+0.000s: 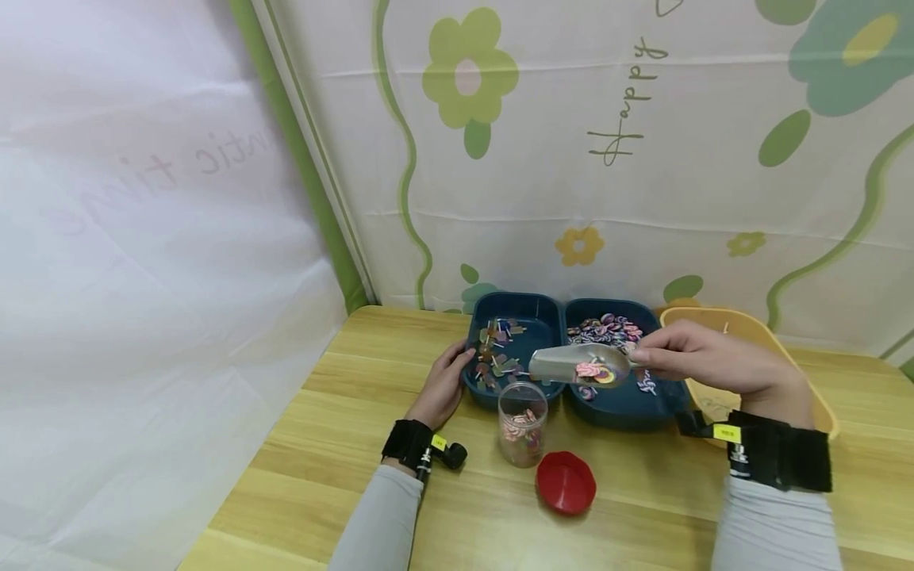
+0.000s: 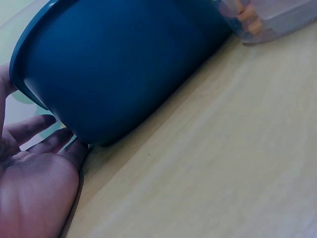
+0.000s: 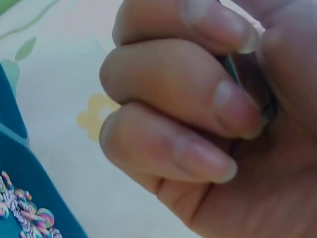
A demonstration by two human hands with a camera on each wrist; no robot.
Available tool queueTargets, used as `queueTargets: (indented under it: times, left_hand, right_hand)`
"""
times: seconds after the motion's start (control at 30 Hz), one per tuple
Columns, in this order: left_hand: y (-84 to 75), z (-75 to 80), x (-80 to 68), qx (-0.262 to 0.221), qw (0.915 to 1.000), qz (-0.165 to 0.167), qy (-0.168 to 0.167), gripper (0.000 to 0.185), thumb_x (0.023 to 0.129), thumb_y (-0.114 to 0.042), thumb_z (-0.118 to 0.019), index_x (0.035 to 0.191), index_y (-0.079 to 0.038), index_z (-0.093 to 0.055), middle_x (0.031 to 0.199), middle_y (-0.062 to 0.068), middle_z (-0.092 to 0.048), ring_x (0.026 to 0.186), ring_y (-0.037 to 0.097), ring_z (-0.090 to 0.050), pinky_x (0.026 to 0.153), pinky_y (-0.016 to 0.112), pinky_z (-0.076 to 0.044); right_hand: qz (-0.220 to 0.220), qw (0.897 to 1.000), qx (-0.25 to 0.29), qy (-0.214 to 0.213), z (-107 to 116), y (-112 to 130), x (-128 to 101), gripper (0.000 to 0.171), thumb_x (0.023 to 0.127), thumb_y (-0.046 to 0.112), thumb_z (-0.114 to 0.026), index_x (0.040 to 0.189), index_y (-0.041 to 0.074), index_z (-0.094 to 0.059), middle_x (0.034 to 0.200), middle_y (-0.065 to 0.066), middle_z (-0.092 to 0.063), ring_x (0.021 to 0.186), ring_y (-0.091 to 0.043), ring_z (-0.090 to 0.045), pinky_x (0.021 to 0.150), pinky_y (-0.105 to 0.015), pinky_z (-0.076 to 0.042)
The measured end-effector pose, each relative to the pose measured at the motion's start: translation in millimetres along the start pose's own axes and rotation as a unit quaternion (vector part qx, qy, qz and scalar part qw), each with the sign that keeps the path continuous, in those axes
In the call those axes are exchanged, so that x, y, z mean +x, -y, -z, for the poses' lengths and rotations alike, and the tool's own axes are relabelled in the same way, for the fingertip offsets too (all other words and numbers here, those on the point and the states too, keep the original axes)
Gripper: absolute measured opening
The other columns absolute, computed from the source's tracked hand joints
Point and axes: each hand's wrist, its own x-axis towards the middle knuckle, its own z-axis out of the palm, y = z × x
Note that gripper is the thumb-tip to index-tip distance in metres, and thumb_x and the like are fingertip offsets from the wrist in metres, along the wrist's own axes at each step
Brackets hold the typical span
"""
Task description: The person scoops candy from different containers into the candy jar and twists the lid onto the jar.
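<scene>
My right hand (image 1: 707, 361) grips the handle end of a scoop (image 1: 560, 362), fingers curled in the right wrist view. A few small swirl-lollipop pieces (image 1: 593, 371) lie in the scoop, which is held over the blue trays. Below its left end stands a clear jar (image 1: 524, 428) partly filled with similar pieces. My left hand (image 1: 440, 388) rests against the outer left side of the left blue tray (image 1: 471, 317), its fingers loosely extended beside the wall in the left wrist view. That tray contains small popsicle-shaped pieces (image 1: 493, 349).
Joined on the right is another blue tray (image 1: 607, 416) of lollipop pieces (image 1: 607, 327). A yellow tray (image 1: 757, 329) stands further right, partly behind my right hand. In front of the jar sits a red octagonal lid (image 1: 566, 482). A printed curtain (image 1: 528, 182) hangs behind the table.
</scene>
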Motion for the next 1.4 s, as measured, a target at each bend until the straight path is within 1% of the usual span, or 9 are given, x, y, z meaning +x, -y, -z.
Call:
queueTargets:
  times: [0.1, 0.27, 0.37, 0.47, 0.63, 0.87, 1.07, 1.27, 1.4]
  left_hand:
    - [0.5, 0.2, 0.3, 0.000, 1.0000, -0.002, 0.005, 0.056, 0.109, -0.025, -0.052, 0.158, -0.004, -0.035, 0.160, 0.016, -0.034, 0.146, 0.029, -0.036, 0.121, 0.044, -0.029]
    - [0.2, -0.2, -0.3, 0.001, 1.0000, -0.003, 0.006, 0.056, 0.109, -0.024, -0.052, 0.158, -0.004, -0.034, 0.160, 0.016, -0.035, 0.145, 0.029, -0.037, 0.121, 0.045, -0.030]
    - [0.2, -0.1, -0.5, 0.001, 1.0000, -0.004, 0.006, 0.055, 0.109, -0.024, -0.051, 0.158, -0.004, -0.035, 0.160, 0.016, -0.035, 0.145, 0.028, -0.037, 0.121, 0.045, -0.030]
    - [0.7, 0.3, -0.6, -0.001, 1.0000, -0.004, 0.005, 0.055, 0.109, -0.024, -0.052, 0.158, -0.004, -0.035, 0.160, 0.016, -0.035, 0.145, 0.028, -0.037, 0.121, 0.044, -0.030]
    - [1.0, 0.6, -0.9, -0.002, 1.0000, -0.004, 0.008, 0.054, 0.110, -0.024, -0.051, 0.158, -0.004, -0.035, 0.160, 0.017, -0.034, 0.145, 0.029, -0.037, 0.121, 0.045, -0.030]
    - [-0.1, 0.2, -1.2, 0.000, 1.0000, -0.002, 0.007, 0.054, 0.110, -0.024, -0.051, 0.158, -0.004, -0.035, 0.160, 0.017, -0.034, 0.145, 0.029, -0.037, 0.121, 0.044, -0.030]
    - [-2.1, -1.8, -1.6, -0.001, 1.0000, -0.005, 0.004, 0.054, 0.110, -0.023, -0.051, 0.157, -0.002, -0.035, 0.160, 0.017, -0.034, 0.146, 0.029, -0.036, 0.121, 0.045, -0.029]
    - [-1.9, -1.9, -1.0, 0.001, 1.0000, -0.001, -0.001, 0.053, 0.110, -0.023, -0.051, 0.157, -0.003, -0.037, 0.159, 0.016, -0.035, 0.145, 0.028, -0.037, 0.121, 0.044, -0.029]
    - [-0.7, -0.8, -0.8, 0.005, 1.0000, -0.003, 0.001, 0.054, 0.109, -0.024, -0.051, 0.157, -0.003, -0.037, 0.159, 0.018, -0.035, 0.145, 0.030, -0.037, 0.120, 0.045, -0.030]
  right_hand:
    - [0.022, 0.999, -0.020, 0.012, -4, 7, 7, 0.037, 0.105, -0.006, -0.047, 0.094, 0.015, -0.075, 0.068, -0.006, -0.047, 0.059, -0.020, -0.047, 0.052, -0.032, -0.042]
    - [0.034, 0.997, -0.062, 0.009, -9, 19, 11, 0.034, 0.103, -0.003, -0.055, 0.089, 0.021, -0.075, 0.063, -0.002, -0.037, 0.053, -0.013, -0.042, 0.047, -0.031, -0.036]
    - [0.021, 0.996, -0.083, 0.003, -11, 28, 11, 0.030, 0.102, 0.001, -0.059, 0.089, 0.023, -0.076, 0.063, 0.000, -0.040, 0.055, -0.013, -0.045, 0.048, -0.030, -0.038]
    - [-0.006, 0.994, -0.107, -0.009, -14, 36, 10, 0.026, 0.102, 0.008, -0.063, 0.089, 0.026, -0.077, 0.063, 0.001, -0.043, 0.056, -0.013, -0.047, 0.049, -0.028, -0.038]
    - [-0.035, 0.990, -0.132, -0.023, -17, 48, 7, 0.025, 0.101, 0.014, -0.066, 0.084, 0.029, -0.076, 0.061, 0.001, -0.038, 0.055, -0.011, -0.045, 0.048, -0.027, -0.036]
    - [-0.056, 0.987, -0.145, -0.041, -20, 58, 5, 0.026, 0.101, 0.017, -0.067, 0.081, 0.030, -0.076, 0.060, 0.002, -0.035, 0.053, -0.010, -0.042, 0.047, -0.027, -0.034]
    - [-0.076, 0.982, -0.162, -0.055, -24, 66, 6, 0.027, 0.100, 0.023, -0.069, 0.074, 0.031, -0.072, 0.060, 0.008, -0.032, 0.051, -0.009, -0.039, 0.046, -0.027, -0.033]
    - [-0.092, 0.976, -0.183, -0.067, -28, 74, 4, 0.023, 0.098, 0.026, -0.072, 0.076, 0.033, -0.074, 0.060, 0.014, -0.034, 0.052, -0.011, -0.041, 0.045, -0.026, -0.032]
    - [-0.094, 0.973, -0.197, -0.077, -29, 75, 3, 0.022, 0.097, 0.027, -0.073, 0.077, 0.035, -0.074, 0.060, 0.017, -0.036, 0.054, -0.011, -0.043, 0.046, -0.026, -0.033]
